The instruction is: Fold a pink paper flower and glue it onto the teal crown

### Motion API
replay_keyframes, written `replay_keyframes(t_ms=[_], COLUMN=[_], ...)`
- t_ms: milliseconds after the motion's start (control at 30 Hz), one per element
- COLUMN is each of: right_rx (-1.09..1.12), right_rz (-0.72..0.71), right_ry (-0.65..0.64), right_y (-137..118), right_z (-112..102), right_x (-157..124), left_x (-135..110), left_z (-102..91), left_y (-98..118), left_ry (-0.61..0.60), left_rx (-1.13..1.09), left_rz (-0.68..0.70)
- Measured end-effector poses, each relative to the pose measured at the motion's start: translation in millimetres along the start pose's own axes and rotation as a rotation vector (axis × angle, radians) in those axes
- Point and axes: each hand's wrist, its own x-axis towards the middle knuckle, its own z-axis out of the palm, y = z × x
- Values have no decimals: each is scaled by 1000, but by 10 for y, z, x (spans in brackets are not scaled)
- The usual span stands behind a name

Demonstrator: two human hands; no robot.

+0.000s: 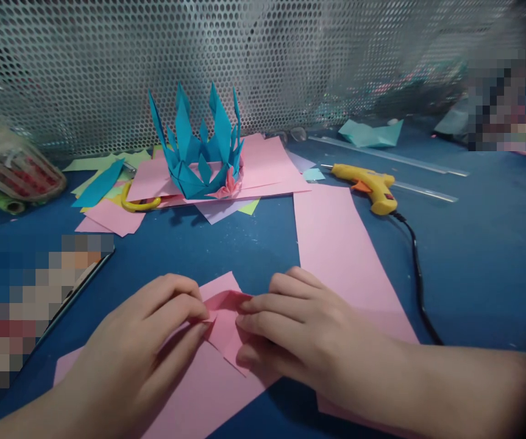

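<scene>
A small folded piece of pink paper (227, 326) is held between my two hands, its upper flap raised. My left hand (153, 332) pinches its left edge between thumb and fingers. On the right side, my right hand (306, 326) grips the paper, with the fingertips partly behind the fold. Beneath them lies a larger pink sheet (199, 393) on the blue table. Beyond my hands stands a blue folded-paper crown (203, 177) with tall points and a pink folded piece (230, 184) at its front.
A yellow glue gun (363, 180) lies at the right, its black cord (415, 268) trailing toward me. Clear glue sticks (390, 157) are behind it. Yellow-handled scissors (139, 204) and paper scraps lie left of the crown. A clear jar (20, 161) stands far left, before a perforated metal screen (290, 61).
</scene>
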Motion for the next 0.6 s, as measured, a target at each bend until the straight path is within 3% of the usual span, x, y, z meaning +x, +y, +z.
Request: replay_keyframes(t_ms=[267, 467, 600], right_rx=[-19, -50, -114], right_rz=[35, -55, -92], right_ry=[-5, -97, -98], right_y=[-1, 11, 19], right_z=[-4, -57, -62], right_x=[-11, -21, -8], left_x=[-111, -100, -104], left_z=[37, 9, -3], left_y=[-16, -50, -33], left_ry=[86, 111, 103], left_rx=[78, 193, 335], left_rz=[233, 372, 583])
